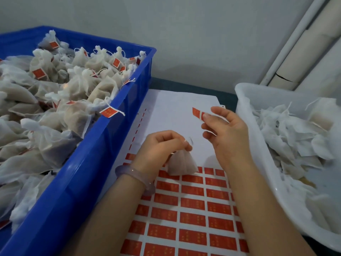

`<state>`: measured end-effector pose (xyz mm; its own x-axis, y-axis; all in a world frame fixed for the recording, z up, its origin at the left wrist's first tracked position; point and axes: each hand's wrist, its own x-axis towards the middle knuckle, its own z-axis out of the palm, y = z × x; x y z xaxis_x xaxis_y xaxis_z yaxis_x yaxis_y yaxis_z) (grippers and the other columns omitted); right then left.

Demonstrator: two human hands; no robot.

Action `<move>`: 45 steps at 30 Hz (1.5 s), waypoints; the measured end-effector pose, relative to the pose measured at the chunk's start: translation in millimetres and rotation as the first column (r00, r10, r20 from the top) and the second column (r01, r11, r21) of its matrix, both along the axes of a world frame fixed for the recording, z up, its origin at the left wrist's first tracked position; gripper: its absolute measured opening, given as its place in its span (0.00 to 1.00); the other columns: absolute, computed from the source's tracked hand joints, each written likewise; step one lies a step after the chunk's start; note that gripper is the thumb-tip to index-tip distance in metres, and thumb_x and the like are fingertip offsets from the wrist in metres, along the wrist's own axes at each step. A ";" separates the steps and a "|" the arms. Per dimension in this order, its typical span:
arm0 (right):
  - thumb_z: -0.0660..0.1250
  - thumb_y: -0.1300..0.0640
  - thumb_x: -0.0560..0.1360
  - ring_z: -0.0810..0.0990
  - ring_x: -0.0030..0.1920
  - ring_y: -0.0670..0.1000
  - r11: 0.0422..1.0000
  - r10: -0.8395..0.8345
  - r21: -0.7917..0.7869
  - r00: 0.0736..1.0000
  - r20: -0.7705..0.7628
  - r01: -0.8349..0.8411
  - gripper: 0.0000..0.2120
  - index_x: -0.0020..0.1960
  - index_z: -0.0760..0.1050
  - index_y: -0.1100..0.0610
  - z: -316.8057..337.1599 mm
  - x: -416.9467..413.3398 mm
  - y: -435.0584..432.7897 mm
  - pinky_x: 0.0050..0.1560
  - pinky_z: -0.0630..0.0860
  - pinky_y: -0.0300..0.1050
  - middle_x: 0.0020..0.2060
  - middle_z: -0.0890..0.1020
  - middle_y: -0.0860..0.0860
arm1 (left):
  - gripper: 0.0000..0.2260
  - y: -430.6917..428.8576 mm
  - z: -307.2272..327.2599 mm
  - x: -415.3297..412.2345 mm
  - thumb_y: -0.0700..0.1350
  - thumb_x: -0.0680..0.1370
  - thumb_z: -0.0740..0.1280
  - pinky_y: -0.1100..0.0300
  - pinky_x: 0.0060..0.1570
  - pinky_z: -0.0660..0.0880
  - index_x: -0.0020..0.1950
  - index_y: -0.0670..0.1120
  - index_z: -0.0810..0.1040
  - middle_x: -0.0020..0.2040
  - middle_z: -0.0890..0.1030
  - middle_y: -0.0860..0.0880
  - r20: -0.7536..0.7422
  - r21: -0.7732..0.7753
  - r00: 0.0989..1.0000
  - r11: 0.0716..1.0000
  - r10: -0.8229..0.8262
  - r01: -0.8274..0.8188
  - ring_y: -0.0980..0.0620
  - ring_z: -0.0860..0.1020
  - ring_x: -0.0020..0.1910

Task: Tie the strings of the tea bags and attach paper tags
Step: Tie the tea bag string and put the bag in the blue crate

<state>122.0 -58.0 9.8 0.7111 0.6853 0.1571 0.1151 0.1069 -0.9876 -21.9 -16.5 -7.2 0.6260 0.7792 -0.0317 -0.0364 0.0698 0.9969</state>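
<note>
Over a sheet of red tags [171, 108], a person's left hand [162, 146] pinches a tea bag [181, 164] by its top; the right hand [227, 133] grips one red paper tag [197, 112]. A blue crate [83, 172] of tagged bags sits left of the sheet, a white tub [245, 100] right.

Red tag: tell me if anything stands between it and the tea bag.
Nothing visible does. The right hand pinches the red tag, the left hand holds the tea bag, and only open space separates them.
</note>
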 end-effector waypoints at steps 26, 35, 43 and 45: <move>0.68 0.64 0.72 0.81 0.37 0.41 0.819 0.573 -0.204 0.781 0.248 -0.536 0.11 0.38 0.78 0.48 -27.4 -21.7 -46.1 0.39 0.75 0.30 0.34 0.82 0.41 | 0.08 5.8 -0.6 -1.9 0.40 0.70 0.72 0.64 0.36 0.78 0.44 0.47 0.74 0.37 0.84 0.49 0.204 0.011 0.934 0.953 0.294 -0.303 0.52 0.83 0.37; 0.67 0.59 0.72 0.81 0.40 0.49 0.937 0.336 0.050 0.933 0.125 -0.344 0.05 0.40 0.78 0.51 -24.7 -13.4 -44.6 0.43 0.80 0.40 0.36 0.82 0.47 | 0.10 1.1 -1.2 1.0 0.38 0.73 0.69 0.69 0.37 0.77 0.42 0.54 0.83 0.42 0.84 0.58 0.030 0.167 0.996 0.982 0.079 -0.083 0.59 0.82 0.42; 0.69 0.60 0.72 0.83 0.36 0.44 0.975 0.217 0.011 0.965 0.150 -0.221 0.07 0.43 0.78 0.48 -25.6 -14.9 -43.2 0.35 0.77 0.32 0.36 0.83 0.42 | 0.14 -4.9 -1.7 4.7 0.38 0.71 0.71 0.68 0.39 0.78 0.48 0.58 0.81 0.44 0.84 0.58 0.011 0.189 0.999 0.981 -0.033 0.030 0.57 0.83 0.42; 0.70 0.61 0.72 0.82 0.35 0.44 0.978 0.206 0.000 0.964 0.166 -0.209 0.08 0.43 0.78 0.48 -24.5 -13.9 -43.2 0.34 0.76 0.31 0.34 0.83 0.41 | 0.15 -5.0 -2.2 4.7 0.37 0.71 0.71 0.69 0.38 0.77 0.49 0.58 0.80 0.44 0.84 0.58 0.013 0.190 0.999 0.981 -0.048 0.044 0.57 0.83 0.42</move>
